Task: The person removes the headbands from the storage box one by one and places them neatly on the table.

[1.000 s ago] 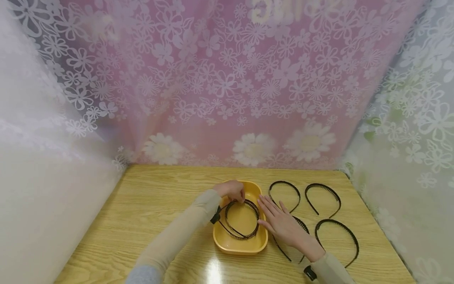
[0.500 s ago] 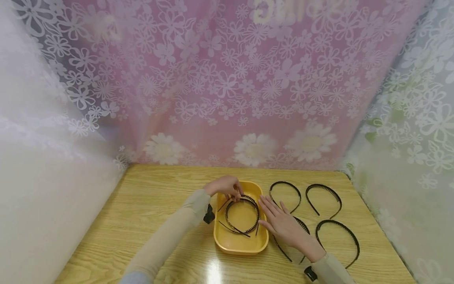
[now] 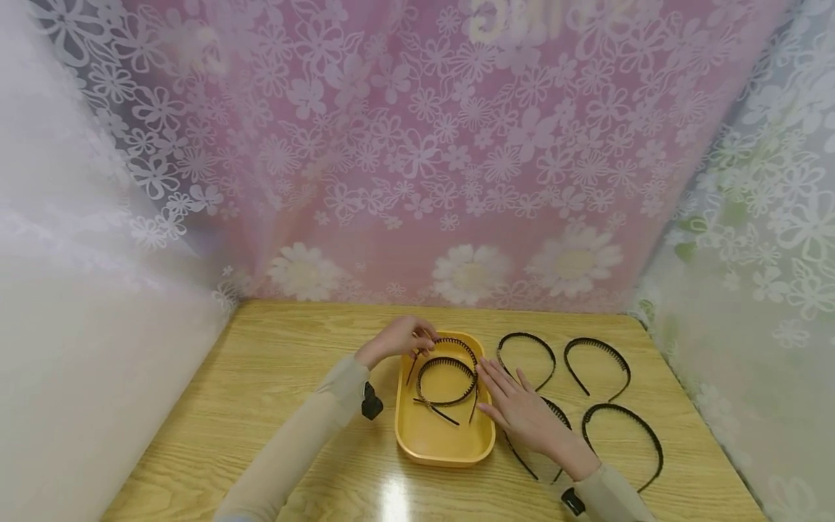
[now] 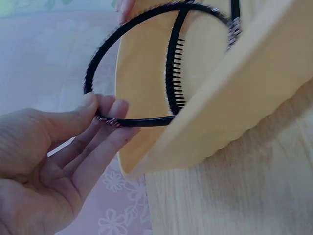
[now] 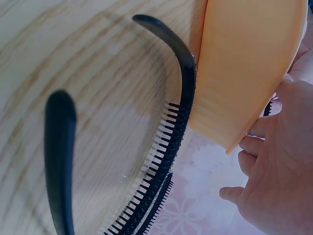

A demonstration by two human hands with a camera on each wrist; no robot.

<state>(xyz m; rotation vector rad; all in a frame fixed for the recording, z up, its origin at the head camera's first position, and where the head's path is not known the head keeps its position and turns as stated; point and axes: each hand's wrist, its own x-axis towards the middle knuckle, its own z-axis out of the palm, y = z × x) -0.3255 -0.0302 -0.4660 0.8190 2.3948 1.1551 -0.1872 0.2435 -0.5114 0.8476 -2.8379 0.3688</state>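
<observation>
A black toothed headband (image 3: 468, 349) stands in the yellow plastic tray (image 3: 443, 448), arching up near its far end. My left hand (image 3: 399, 339) pinches one side of that headband between thumb and fingers at the tray's left rim; the left wrist view shows the grip on the held headband (image 4: 151, 122) closely. A second toothed headband (image 4: 171, 73) lies in the tray, overlapped by the first. My right hand (image 3: 518, 417) lies against the tray's right rim with its fingers extended. Whether its fingertips touch the held headband cannot be made out.
Several more black headbands lie on the wooden table (image 3: 293, 406) right of the tray, including one far headband (image 3: 527, 335) and one at far right (image 3: 609, 349). Another headband (image 3: 556, 409) is partly under my right forearm. Floral curtains (image 3: 424, 181) enclose the table.
My left hand has moved left and away toward the tray's far end, drawing one headband apart from the other. My right hand has stayed at the tray's rim.
</observation>
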